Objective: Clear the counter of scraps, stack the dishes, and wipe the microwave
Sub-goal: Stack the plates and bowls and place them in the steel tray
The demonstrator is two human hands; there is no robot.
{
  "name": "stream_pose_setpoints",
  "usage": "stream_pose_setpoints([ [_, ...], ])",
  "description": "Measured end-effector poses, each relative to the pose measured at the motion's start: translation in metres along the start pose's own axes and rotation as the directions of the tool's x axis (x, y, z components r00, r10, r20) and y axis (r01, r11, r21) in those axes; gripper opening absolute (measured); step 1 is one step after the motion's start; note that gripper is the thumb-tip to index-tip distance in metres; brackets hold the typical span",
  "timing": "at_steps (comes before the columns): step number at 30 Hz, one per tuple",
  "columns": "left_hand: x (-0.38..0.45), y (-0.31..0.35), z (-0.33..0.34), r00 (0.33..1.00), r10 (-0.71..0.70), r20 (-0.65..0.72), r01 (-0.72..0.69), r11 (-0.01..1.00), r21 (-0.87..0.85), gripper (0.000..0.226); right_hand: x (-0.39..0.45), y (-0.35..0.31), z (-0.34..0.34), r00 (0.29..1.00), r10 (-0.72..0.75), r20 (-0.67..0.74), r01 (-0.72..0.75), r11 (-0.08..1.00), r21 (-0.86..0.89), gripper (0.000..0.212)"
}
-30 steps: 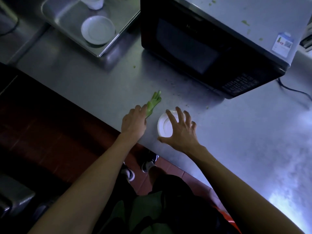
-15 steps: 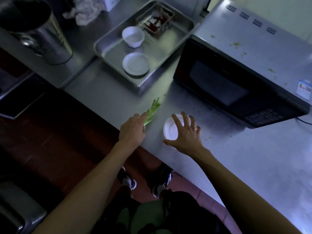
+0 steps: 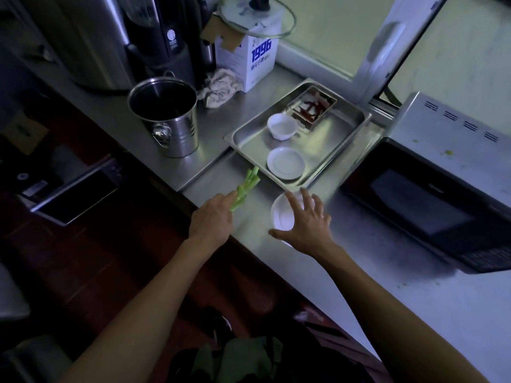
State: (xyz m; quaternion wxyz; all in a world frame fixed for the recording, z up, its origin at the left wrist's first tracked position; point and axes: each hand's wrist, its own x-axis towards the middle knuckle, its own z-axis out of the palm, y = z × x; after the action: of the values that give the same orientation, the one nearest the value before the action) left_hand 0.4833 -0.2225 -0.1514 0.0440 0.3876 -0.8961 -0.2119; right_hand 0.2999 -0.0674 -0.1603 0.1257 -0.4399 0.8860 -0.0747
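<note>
Left hand (image 3: 211, 217): curled around the lower end of a bunch of green stalks (image 3: 245, 188), gripped at the front edge of the steel counter (image 3: 359, 258); tips of the stalks pointing toward the near corner of the tray.
Right hand (image 3: 307, 222): fingers spread wide and nearly straight over a small white saucer (image 3: 282, 217); thumb at the saucer's near rim, fingertips at its far side; cannot tell whether lifted or merely touched.
Saucer on counter: just in front of the tray's near corner, between the stalks and the microwave; nothing seen on its visible part.
Steel tray (image 3: 345, 139): shallow, rectangular, set on the counter left of the microwave; holding three dishes.
Tray, near end: flat white plate (image 3: 285, 163), looking bare.
Tray, middle: small white bowl (image 3: 282, 126), upright, contents too pale to tell.
Tray, far end: small square clear dish (image 3: 312, 107) with reddish-brown scraps inside.
Metal bucket (image 3: 168, 120): upright on the counter left of the tray, interior dark, contents not discernible.
Microwave (image 3: 431, 194): at right, dark door shut, grey top flecked with small green and yellowish spots.
Back of counter: crumpled pale cloth (image 3: 219, 88) beside a white carton (image 3: 253, 59) printed "1996", flaps open, a glass lid (image 3: 257, 16) resting on top.
</note>
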Motion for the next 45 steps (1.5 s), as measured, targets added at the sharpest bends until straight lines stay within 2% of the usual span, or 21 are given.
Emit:
stream_pose_setpoints([
  [7, 0.034, -0.022, -0.015, 1.000, 0.027, -0.007, -0.027, 1.000, -0.008, 0.055, 0.032, -0.019, -0.001, 1.000, 0.018, -0.023, -0.018, 1.000, 0.003, 0.109],
  [14, 0.092, -0.032, -0.028, 0.997, 0.076, 0.005, -0.076, 0.997, 0.001, 0.055, 0.084, -0.020, 0.001, 0.995, 0.080, -0.066, -0.073, 0.992, 0.105, 0.108],
  [26, 0.213, -0.011, -0.037, 0.988, 0.144, 0.050, -0.147, 0.987, 0.071, 0.052, 0.194, 0.001, -0.006, 0.977, 0.199, -0.076, -0.179, 0.961, 0.211, 0.105],
  [30, 0.241, -0.001, -0.030, 0.984, 0.172, 0.038, -0.175, 0.980, 0.099, 0.044, 0.225, 0.014, 0.000, 0.976, 0.218, -0.011, -0.212, 0.958, 0.193, 0.106],
  [35, 0.262, 0.006, -0.020, 0.981, 0.163, 0.105, -0.173, 0.980, 0.096, 0.051, 0.248, 0.022, 0.021, 0.974, 0.221, 0.058, -0.227, 0.964, 0.136, 0.106],
  [45, 0.289, 0.003, -0.003, 0.973, 0.198, 0.118, -0.207, 0.976, 0.068, 0.052, 0.279, 0.024, 0.057, 0.960, 0.217, 0.178, -0.228, 0.973, 0.041, 0.109],
])
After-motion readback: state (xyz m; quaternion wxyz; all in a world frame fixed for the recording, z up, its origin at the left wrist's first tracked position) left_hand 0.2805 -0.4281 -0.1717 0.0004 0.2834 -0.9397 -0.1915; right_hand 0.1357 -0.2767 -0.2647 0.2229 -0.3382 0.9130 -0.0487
